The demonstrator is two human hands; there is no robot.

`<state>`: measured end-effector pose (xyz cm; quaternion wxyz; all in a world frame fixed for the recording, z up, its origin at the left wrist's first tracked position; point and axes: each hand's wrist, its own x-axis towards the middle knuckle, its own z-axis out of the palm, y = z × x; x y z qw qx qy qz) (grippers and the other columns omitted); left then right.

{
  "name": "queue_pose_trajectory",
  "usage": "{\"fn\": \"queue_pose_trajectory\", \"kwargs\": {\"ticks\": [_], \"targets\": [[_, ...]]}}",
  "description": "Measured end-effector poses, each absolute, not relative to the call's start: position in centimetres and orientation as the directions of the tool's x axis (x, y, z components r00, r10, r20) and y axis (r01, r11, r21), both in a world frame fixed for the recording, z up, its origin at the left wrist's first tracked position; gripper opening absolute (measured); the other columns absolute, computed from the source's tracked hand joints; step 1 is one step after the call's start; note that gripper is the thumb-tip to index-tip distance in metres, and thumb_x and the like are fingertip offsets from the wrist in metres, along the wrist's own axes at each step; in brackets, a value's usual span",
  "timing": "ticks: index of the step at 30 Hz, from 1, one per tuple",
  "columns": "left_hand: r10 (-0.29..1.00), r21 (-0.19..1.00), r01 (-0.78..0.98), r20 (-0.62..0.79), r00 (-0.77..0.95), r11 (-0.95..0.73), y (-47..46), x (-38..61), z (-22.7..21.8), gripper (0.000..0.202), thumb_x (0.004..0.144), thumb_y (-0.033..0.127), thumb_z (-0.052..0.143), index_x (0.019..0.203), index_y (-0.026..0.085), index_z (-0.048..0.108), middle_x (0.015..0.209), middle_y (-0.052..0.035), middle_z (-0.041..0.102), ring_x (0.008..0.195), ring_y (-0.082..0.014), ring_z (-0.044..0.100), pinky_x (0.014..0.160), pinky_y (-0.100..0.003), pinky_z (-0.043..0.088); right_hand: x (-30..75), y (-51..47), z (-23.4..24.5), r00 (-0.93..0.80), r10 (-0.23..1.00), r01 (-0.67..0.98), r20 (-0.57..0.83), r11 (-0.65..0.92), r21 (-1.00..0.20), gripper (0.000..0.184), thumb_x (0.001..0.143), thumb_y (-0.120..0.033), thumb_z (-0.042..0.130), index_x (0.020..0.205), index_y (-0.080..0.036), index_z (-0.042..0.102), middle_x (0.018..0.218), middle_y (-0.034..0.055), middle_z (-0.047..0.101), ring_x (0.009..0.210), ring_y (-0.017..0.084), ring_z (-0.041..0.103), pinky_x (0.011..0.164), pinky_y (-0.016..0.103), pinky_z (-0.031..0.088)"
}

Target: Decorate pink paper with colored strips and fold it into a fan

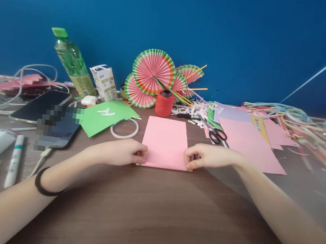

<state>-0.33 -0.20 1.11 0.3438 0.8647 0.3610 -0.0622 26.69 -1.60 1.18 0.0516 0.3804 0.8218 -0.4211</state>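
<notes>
A sheet of pink paper [165, 140] lies flat on the brown table, its near edge folded up in a narrow strip. Bits of green and orange show at the two ends of that fold. My left hand [130, 152] pinches the left end of the fold, thumb and fingers pressed together. At the right end my right hand [202, 159] grips the same edge with curled fingers. Just beyond the sheet stands a red spool of thread [164, 104]. Left of it lies a roll of white tape [125, 128] beside green paper [105, 119].
Folded paper fans [153, 72] lean on the blue wall. Scissors [218, 136] and larger pink paper [247, 144] lie to the right. On the left are a green bottle [75, 65], a carton [104, 82], phones [42, 106] and a marker [14, 161].
</notes>
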Motion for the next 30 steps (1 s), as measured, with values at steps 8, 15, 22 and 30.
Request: {"fn": "queue_pose_trajectory", "kwargs": {"ticks": [8,15,22,30], "targets": [[0.583,0.559,0.668,-0.359,0.729,-0.491,-0.1,-0.3,0.7,0.012,0.076,0.022,0.044,0.067,0.019,0.051,0.069,0.0023,0.055,0.061,-0.0115,0.048,0.055,-0.021,0.034,26.4,-1.8,0.6,-0.658,0.615,0.723,-0.434,0.355,-0.592,0.017,0.075,-0.029,0.052,0.069,-0.015,0.062,0.069,0.0009,0.061,0.061,0.011,0.050,0.054,0.022,0.034],[0.576,0.535,0.666,-0.357,0.736,-0.519,0.3,-0.4,0.0,0.012,0.075,0.022,0.044,0.069,0.018,0.053,0.073,0.0013,0.056,0.064,-0.0119,0.049,0.056,-0.021,0.035,26.4,-2.0,0.3,-0.634,0.630,0.749,-0.450,0.356,-0.558,0.017,0.073,-0.031,0.053,0.066,-0.016,0.059,0.067,-0.0002,0.057,0.060,0.011,0.049,0.053,0.022,0.033],[0.587,0.514,0.690,-0.380,0.715,-0.509,0.2,-0.3,-0.1,0.011,0.075,0.025,0.046,0.068,0.018,0.052,0.070,0.0019,0.054,0.062,-0.0115,0.047,0.053,-0.021,0.033,26.2,-2.0,0.2,-0.643,0.620,0.747,-0.450,0.379,-0.546,0.019,0.073,-0.033,0.054,0.067,-0.016,0.059,0.069,0.0006,0.056,0.060,0.011,0.048,0.053,0.021,0.032],[0.609,0.427,0.704,-0.359,0.708,-0.567,0.1,-0.1,-0.2,0.015,0.075,0.029,0.047,0.064,0.018,0.044,0.065,0.0026,0.047,0.057,-0.0110,0.042,0.049,-0.022,0.029,26.1,-2.1,0.3,-0.632,0.625,0.761,-0.459,0.387,-0.521,0.019,0.073,-0.033,0.054,0.066,-0.016,0.059,0.069,0.0005,0.056,0.059,0.011,0.047,0.052,0.021,0.032]]}}
